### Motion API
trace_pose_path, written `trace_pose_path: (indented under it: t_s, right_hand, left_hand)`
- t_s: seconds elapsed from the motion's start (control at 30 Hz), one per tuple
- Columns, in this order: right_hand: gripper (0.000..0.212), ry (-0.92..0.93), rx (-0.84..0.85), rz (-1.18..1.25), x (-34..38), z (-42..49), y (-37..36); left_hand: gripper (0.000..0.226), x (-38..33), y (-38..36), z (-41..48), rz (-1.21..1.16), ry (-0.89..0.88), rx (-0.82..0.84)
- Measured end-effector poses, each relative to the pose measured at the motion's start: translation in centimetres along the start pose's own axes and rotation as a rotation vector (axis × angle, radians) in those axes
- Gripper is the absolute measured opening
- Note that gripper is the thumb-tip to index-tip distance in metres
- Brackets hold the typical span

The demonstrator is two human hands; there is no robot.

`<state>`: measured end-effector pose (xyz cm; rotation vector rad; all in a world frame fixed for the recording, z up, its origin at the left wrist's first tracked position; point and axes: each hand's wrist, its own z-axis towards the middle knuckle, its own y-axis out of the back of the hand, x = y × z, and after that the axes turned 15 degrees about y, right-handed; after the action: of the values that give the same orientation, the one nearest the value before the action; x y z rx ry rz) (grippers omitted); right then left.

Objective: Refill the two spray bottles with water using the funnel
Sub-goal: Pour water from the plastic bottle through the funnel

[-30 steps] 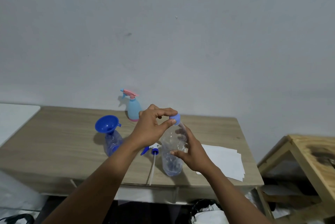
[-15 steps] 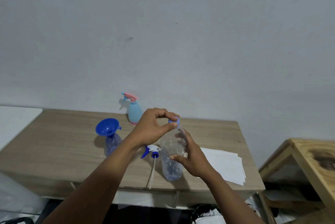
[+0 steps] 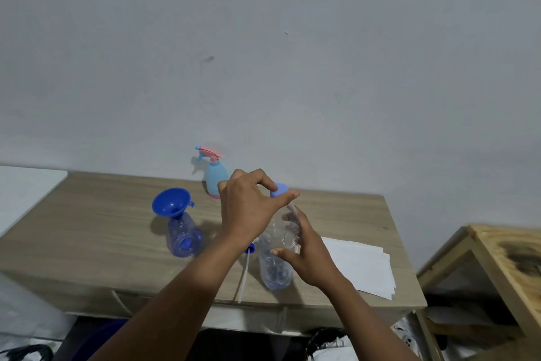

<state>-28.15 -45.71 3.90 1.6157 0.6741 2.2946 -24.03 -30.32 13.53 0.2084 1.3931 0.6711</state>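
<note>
Here, wooden table (image 3: 87, 229) — grey wall (image 3: 263, 53) behind.

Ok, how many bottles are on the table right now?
3: a light blue spray bottle by the wall, a clear blue bottle holding the funnel, and a clear water bottle gripped by both hands.

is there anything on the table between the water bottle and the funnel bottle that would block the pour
Only the removed spray head, lying flat with its tube toward the table's near edge, between the water bottle and the funnel. It is low, so a lifted bottle should clear it. The cap is still on.
</note>
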Motion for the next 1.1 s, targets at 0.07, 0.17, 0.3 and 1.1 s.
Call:
trace_pose_path:
  t_s: [0.07,0.17,0.3,1.1]
  right_hand:
    - [0.095,0.005,-0.008,-0.004,0.0,0.0,-0.2]
    - [0.095,0.015,-0.031,-0.006,-0.1,-0.1,-0.4]
    - [0.093,0.028,-0.046,0.001,0.0,-0.2,-0.2]
    - [0.117,-0.007,-0.351,-0.023,-0.5,-1.2,-5.0]
  left_hand:
    - [0.046,0.3,-0.1,0.1,-0.029,-0.003,-0.02]
    - [0.046,-0.5,0.1,0.0,-0.066,-0.015,-0.057]
    - [0.038,-1.3,0.6,0.7,-0.245,0.028,-0.062]
    - [0.02,29.5,0.4,-2.5,0.353,0.246,0.325]
